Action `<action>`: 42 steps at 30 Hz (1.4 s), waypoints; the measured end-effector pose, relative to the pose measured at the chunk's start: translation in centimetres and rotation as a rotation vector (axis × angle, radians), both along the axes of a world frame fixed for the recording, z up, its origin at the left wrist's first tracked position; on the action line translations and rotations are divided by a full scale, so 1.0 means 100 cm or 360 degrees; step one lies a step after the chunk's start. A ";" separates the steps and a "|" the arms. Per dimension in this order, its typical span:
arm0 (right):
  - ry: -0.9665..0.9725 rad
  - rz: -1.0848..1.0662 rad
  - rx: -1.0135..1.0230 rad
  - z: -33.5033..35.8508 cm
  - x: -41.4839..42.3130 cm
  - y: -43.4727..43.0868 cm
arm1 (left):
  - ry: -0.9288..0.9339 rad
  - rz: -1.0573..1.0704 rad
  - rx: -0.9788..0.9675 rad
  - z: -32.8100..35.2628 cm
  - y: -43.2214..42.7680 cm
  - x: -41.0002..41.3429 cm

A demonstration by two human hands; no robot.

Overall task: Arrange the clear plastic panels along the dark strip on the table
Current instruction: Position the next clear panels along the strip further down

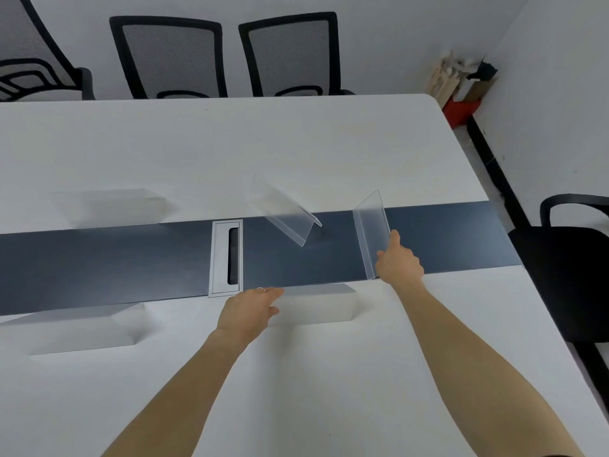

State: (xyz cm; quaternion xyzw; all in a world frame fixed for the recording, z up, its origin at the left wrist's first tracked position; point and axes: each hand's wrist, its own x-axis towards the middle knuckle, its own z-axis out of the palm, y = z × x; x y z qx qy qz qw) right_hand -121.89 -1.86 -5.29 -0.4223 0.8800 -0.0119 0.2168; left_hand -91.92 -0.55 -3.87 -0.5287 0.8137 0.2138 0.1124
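A dark strip (445, 235) runs left to right across the white table (296, 143). Several clear plastic panels lie around it. My right hand (399, 262) grips the near end of one panel (370, 232) that stands across the strip at the right. My left hand (252, 306) holds the left end of a panel (324, 306) lying along the strip's near edge. Another panel (283, 209) sits tilted across the strip's far edge, between my hands. One panel (108, 206) lies beyond the strip at left, and one (75, 328) on the near side at left.
A grey cable hatch (226, 258) is set into the strip left of centre. Mesh-backed chairs (171, 57) line the far side of the table. A black chair (570, 268) stands at the right end. A red box with wood scraps (461, 90) sits in the corner.
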 end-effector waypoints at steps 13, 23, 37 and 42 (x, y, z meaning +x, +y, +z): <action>0.0001 0.0018 -0.0012 0.001 -0.001 -0.001 | -0.0033 -0.0027 -0.0029 0.001 0.000 -0.016; -0.0023 0.0003 -0.0011 0.001 -0.002 0.000 | -0.0003 -0.0024 -0.0016 -0.001 -0.001 -0.016; -0.0036 0.0007 -0.0013 0.003 -0.001 0.001 | -0.0002 -0.0079 -0.0045 -0.004 -0.003 -0.014; -0.0058 -0.0002 -0.0027 0.004 0.001 0.000 | 0.0007 -0.0075 -0.0047 -0.003 -0.002 -0.014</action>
